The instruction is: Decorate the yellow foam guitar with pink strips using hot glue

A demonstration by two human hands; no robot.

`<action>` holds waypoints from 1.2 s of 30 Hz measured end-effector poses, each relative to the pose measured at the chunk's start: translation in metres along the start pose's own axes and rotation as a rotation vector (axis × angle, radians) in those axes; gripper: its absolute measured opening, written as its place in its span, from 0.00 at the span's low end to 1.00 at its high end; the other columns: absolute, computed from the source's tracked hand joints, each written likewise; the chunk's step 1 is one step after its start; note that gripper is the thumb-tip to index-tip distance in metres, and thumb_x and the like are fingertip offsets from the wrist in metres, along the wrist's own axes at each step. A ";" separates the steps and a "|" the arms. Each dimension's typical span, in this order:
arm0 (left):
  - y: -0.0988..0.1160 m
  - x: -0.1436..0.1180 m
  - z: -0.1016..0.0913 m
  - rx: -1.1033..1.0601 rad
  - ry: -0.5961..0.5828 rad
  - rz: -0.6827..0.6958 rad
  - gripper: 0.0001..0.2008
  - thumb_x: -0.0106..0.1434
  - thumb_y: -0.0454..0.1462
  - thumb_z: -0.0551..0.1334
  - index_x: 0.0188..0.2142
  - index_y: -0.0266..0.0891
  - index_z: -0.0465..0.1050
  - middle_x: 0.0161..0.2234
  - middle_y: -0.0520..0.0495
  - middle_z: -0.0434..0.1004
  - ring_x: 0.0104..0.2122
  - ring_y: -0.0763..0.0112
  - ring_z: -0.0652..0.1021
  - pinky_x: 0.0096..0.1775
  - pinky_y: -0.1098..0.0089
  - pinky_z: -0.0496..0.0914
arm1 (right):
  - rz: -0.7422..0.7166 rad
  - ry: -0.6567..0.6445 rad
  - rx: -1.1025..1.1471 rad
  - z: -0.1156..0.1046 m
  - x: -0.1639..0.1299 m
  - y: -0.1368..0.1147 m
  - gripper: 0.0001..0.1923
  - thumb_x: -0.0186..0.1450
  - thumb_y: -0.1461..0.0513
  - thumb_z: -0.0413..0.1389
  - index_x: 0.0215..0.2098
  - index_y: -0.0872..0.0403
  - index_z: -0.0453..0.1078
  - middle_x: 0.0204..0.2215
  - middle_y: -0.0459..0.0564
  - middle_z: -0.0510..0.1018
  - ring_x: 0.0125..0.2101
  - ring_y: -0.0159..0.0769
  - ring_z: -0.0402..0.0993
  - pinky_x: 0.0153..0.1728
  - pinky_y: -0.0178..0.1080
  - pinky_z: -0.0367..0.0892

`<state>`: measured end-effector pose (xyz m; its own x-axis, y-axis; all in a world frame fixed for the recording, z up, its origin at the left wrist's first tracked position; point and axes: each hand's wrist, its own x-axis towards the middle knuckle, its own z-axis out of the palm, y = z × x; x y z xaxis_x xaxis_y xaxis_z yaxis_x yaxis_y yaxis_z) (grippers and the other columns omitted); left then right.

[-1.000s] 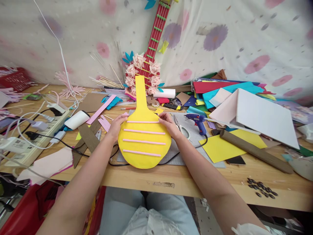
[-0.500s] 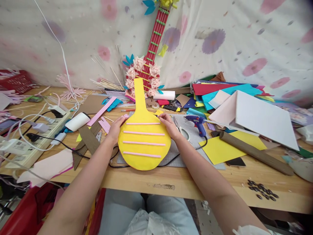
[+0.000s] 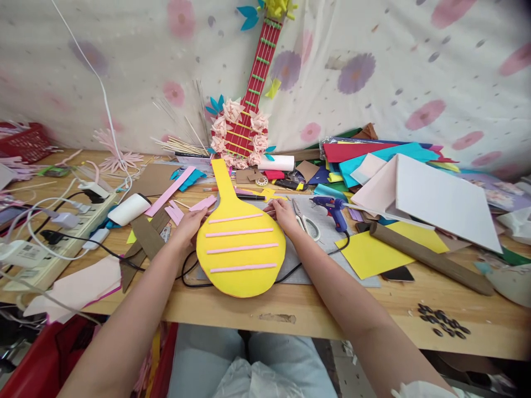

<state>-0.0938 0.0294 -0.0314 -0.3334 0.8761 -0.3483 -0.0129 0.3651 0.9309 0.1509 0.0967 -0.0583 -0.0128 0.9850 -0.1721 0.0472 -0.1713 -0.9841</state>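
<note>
A yellow guitar-shaped cutout [image 3: 240,279], with a round body, a short neck and several thin pink strips across it, is tilted up over the front of the table. My left hand [image 3: 189,225] grips its left edge, fingers partly hidden behind the body. At the upper right edge, my right hand [image 3: 284,214] has its fingertips closed on the rim. Scissors [image 3: 307,225] lie just right of that hand on a grey cutting mat [image 3: 298,260]. Farther right rests a blue glue gun [image 3: 334,210] with a long glue stick in its back.
A red guitar decorated with paper flowers [image 3: 244,130] leans on the curtain behind. Stacked coloured sheets [image 3: 373,152] and a white board [image 3: 443,202] fill the right. A power strip [image 3: 66,237] with cables lies left. Several small dark oval pieces [image 3: 443,320] sit near the front edge.
The yellow cutout has tipped back and turned, its neck swinging left and lower, uncovering more of the red guitar and a black pen behind. Both hands stay at its edges.
</note>
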 end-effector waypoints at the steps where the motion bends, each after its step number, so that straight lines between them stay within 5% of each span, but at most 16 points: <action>1: 0.001 0.001 -0.004 0.035 -0.005 0.004 0.15 0.48 0.45 0.64 0.29 0.35 0.74 0.20 0.49 0.73 0.17 0.74 0.70 0.17 0.75 0.59 | -0.007 0.021 -0.006 -0.005 0.002 -0.001 0.09 0.63 0.61 0.42 0.27 0.53 0.58 0.21 0.43 0.71 0.19 0.27 0.68 0.22 0.31 0.61; 5: 0.004 0.009 -0.019 0.076 0.028 0.077 0.18 0.43 0.45 0.65 0.31 0.35 0.74 0.14 0.56 0.64 0.14 0.80 0.62 0.17 0.77 0.53 | -0.075 0.127 -0.164 -0.034 0.014 -0.008 0.11 0.64 0.60 0.41 0.24 0.53 0.55 0.17 0.41 0.66 0.18 0.27 0.67 0.21 0.30 0.60; 10: 0.011 0.019 -0.022 0.133 0.112 0.195 0.17 0.41 0.44 0.66 0.29 0.35 0.75 0.23 0.50 0.72 0.20 0.79 0.66 0.23 0.76 0.59 | -0.102 0.152 -0.876 -0.056 0.014 -0.019 0.16 0.61 0.53 0.45 0.22 0.53 0.60 0.20 0.47 0.72 0.25 0.33 0.70 0.26 0.33 0.60; 16: 0.021 0.018 -0.005 0.180 0.065 0.232 0.13 0.42 0.43 0.66 0.25 0.36 0.74 0.23 0.50 0.72 0.23 0.77 0.68 0.26 0.75 0.62 | -0.043 -0.182 -1.415 -0.040 0.004 -0.024 0.09 0.55 0.58 0.53 0.21 0.55 0.67 0.28 0.55 0.77 0.33 0.43 0.72 0.29 0.38 0.60; 20: 0.023 0.019 0.000 0.147 0.036 0.202 0.13 0.43 0.43 0.67 0.27 0.36 0.74 0.25 0.49 0.74 0.26 0.74 0.71 0.28 0.74 0.65 | -0.124 -0.220 -1.327 -0.040 0.007 -0.033 0.06 0.54 0.62 0.52 0.24 0.56 0.68 0.25 0.54 0.77 0.30 0.39 0.71 0.27 0.36 0.59; 26: 0.022 0.025 0.001 0.111 0.063 0.225 0.12 0.44 0.40 0.65 0.28 0.37 0.74 0.27 0.49 0.75 0.28 0.73 0.72 0.31 0.73 0.66 | -0.616 -0.406 -0.806 -0.017 0.010 -0.055 0.08 0.57 0.61 0.51 0.32 0.56 0.69 0.30 0.47 0.76 0.29 0.30 0.68 0.29 0.31 0.60; 30: 0.025 0.024 0.002 0.117 0.085 0.291 0.12 0.44 0.40 0.65 0.28 0.36 0.74 0.29 0.48 0.76 0.28 0.73 0.72 0.31 0.73 0.65 | -0.663 -0.625 -0.724 0.022 0.017 -0.058 0.08 0.57 0.62 0.53 0.32 0.57 0.71 0.29 0.47 0.76 0.29 0.30 0.68 0.30 0.32 0.60; 36: 0.033 0.011 0.001 0.187 0.030 0.324 0.09 0.45 0.38 0.64 0.27 0.36 0.74 0.28 0.49 0.76 0.28 0.72 0.72 0.31 0.73 0.65 | -0.684 -0.624 -0.800 0.045 0.021 -0.048 0.05 0.56 0.63 0.56 0.30 0.55 0.73 0.32 0.48 0.76 0.35 0.34 0.69 0.37 0.34 0.60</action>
<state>-0.0968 0.0517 -0.0048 -0.3193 0.9471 -0.0326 0.2695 0.1237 0.9550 0.1037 0.1246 -0.0166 -0.7422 0.6502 0.1621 0.4406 0.6558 -0.6130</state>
